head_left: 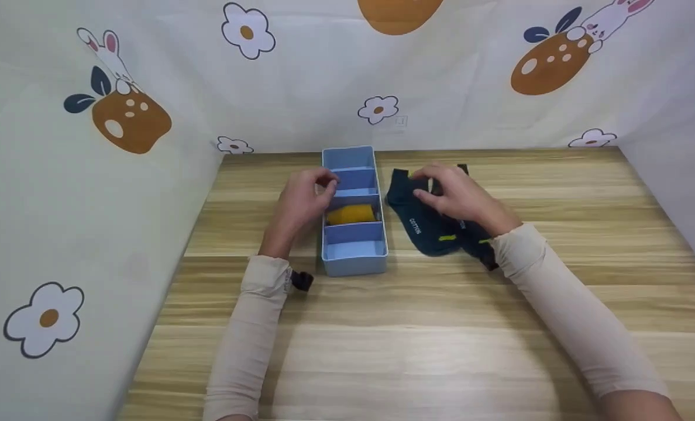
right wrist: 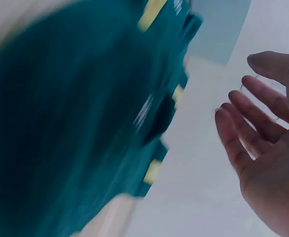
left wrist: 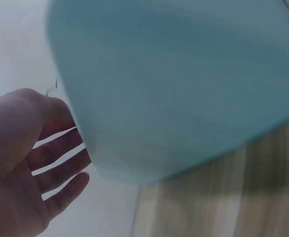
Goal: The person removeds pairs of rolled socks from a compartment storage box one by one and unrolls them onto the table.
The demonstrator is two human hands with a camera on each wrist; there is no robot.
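Note:
A light blue box with several compartments (head_left: 354,268) stands on the table, a rolled mustard-yellow sock (head_left: 352,214) in one of them. My left hand (head_left: 306,196) is at the box's left rim, fingertips over the compartment behind the sock and nothing between them. In the left wrist view that hand's fingers (left wrist: 60,170) are loosely bent beside the box wall (left wrist: 179,89). Dark green socks (head_left: 417,225) with yellow marks and white "COTTON" lettering lie right of the box. Over them my right hand (head_left: 456,196) hovers, thumb and fingers apart and holding nothing; its wrist view shows the socks (right wrist: 80,118) blurred.
The wood-grain table (head_left: 417,339) is bordered by pale walls (head_left: 300,99) printed with flowers and rabbits. A small black object (head_left: 302,280) is beside the left cuff, left of the box's front.

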